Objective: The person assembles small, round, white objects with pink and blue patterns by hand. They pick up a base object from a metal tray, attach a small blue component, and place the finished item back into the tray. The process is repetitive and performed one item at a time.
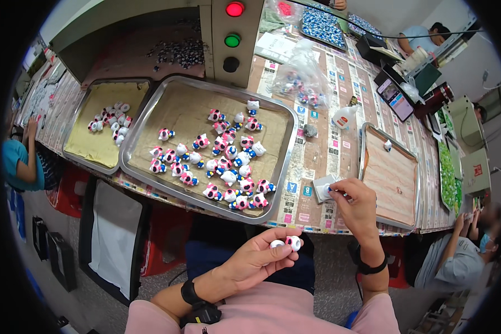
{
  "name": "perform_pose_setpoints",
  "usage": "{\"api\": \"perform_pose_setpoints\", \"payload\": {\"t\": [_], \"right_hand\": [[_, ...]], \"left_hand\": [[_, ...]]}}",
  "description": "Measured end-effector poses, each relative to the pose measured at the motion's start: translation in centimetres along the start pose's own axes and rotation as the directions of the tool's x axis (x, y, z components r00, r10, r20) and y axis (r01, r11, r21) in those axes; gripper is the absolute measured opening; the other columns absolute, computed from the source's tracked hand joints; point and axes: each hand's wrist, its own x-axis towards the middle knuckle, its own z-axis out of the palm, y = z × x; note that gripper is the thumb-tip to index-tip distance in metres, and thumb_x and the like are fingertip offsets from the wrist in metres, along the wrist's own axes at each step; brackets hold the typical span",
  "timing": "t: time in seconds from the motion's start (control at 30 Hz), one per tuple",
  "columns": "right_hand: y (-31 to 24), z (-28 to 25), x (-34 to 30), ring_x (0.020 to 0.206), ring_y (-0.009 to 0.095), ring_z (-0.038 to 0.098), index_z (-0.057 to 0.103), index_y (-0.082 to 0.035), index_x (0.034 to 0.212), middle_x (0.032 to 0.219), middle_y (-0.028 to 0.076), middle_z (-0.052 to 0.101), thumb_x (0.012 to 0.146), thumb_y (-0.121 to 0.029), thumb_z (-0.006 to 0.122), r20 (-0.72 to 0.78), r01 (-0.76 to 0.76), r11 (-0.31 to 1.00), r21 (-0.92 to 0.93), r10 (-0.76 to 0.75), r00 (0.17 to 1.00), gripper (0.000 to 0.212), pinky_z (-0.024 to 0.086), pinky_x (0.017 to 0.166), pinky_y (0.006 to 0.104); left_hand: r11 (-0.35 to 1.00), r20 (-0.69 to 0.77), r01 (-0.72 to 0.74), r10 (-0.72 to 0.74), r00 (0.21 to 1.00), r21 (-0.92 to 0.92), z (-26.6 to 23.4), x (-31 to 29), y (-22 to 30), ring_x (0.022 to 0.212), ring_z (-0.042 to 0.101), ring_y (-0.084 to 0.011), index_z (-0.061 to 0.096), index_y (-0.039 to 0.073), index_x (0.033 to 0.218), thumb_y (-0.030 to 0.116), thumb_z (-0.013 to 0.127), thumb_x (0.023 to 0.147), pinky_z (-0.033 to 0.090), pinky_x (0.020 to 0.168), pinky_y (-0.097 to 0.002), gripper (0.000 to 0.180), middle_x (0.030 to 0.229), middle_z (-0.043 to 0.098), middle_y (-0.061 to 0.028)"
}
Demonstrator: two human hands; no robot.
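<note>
My left hand point(254, 255) is closed around a small white and pink toy figurine head point(293, 242), held above my lap with a round opening showing. A rounded white part point(276, 244) shows beside it; I cannot tell whether it belongs to the same head. At the table's front edge, my right hand point(353, 203) pinches a small piece with a bit of blue showing, mostly hidden by the fingers. The fingertips are over a small pale square pad point(320, 188). Left of it, a large metal tray point(291, 167) holds many white, pink and blue cat figurines point(228, 177).
A yellow-lined tray point(83, 139) with white heads stands at the left. On the right is a brown-lined tray point(395, 183) bearing one small figurine point(387, 145). Behind the pad are a white bottle point(345, 116), a plastic bag point(303, 89) and a phone point(395, 100). Other people sit nearby.
</note>
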Motion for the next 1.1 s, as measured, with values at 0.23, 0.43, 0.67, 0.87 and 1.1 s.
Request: {"api": "perform_pose_setpoints", "payload": {"t": [0.23,0.43,0.67,0.87,1.1], "right_hand": [[-2.7,-1.7,-2.1,0.076,0.016,0.064,0.071,-0.001,0.089,0.088,0.009,0.068,0.077,0.000,0.073,-0.005,-0.136,0.950,0.282,0.143,0.990,0.012,0.051,0.066,0.0264],[-4.4,-1.7,-5.6,0.078,0.014,0.064,0.072,0.000,0.094,0.090,0.009,0.068,0.078,-0.002,0.076,0.136,-0.172,0.784,0.596,0.112,0.984,0.017,0.051,0.067,0.0239],[-5.0,-1.5,-6.3,0.075,0.012,0.065,0.072,-0.001,0.096,0.090,0.009,0.069,0.077,0.000,0.076,0.201,-0.216,0.755,0.619,0.114,0.973,0.020,0.051,0.066,0.0223],[-4.6,-1.3,-6.5,0.075,0.013,0.066,0.073,-0.002,0.093,0.087,0.009,0.069,0.075,0.001,0.076,0.212,-0.163,0.784,0.599,0.040,0.976,0.019,0.052,0.065,0.0236],[-4.9,-0.8,-6.8,0.074,0.016,0.067,0.073,-0.002,0.089,0.083,0.010,0.070,0.071,0.004,0.077,0.162,-0.113,0.799,0.591,0.020,0.987,0.019,0.052,0.064,0.0261]], "left_hand": [[0.999,-0.061,-0.023,0.026,0.998,0.043,0.7,0.9,0.0,0.099,0.063,-0.0163,0.047,0.001,0.132,0.009,0.053,0.097,0.056,0.087,-0.0273,0.036,0.115,0.059,-0.0108],[0.992,-0.092,-0.034,0.046,0.995,0.125,0.4,1.6,-0.6,0.099,0.064,-0.0161,0.049,0.002,0.131,0.009,0.054,0.097,0.056,0.087,-0.0264,0.035,0.112,0.061,-0.0106],[0.988,-0.110,-0.025,0.042,0.993,0.155,0.5,1.7,-0.8,0.099,0.065,-0.0174,0.051,0.002,0.128,0.009,0.057,0.095,0.057,0.085,-0.0265,0.034,0.111,0.063,-0.0110],[0.969,-0.180,-0.033,0.079,0.980,0.243,0.8,1.6,-0.9,0.092,0.067,-0.0182,0.057,0.000,0.121,0.008,0.063,0.091,0.058,0.081,-0.0276,0.031,0.102,0.066,-0.0119],[0.895,-0.159,-0.102,0.188,0.969,0.434,1.0,1.5,-1.0,0.084,0.067,-0.0178,0.060,-0.002,0.117,0.010,0.067,0.089,0.057,0.075,-0.0272,0.031,0.097,0.067,-0.0134]]}}
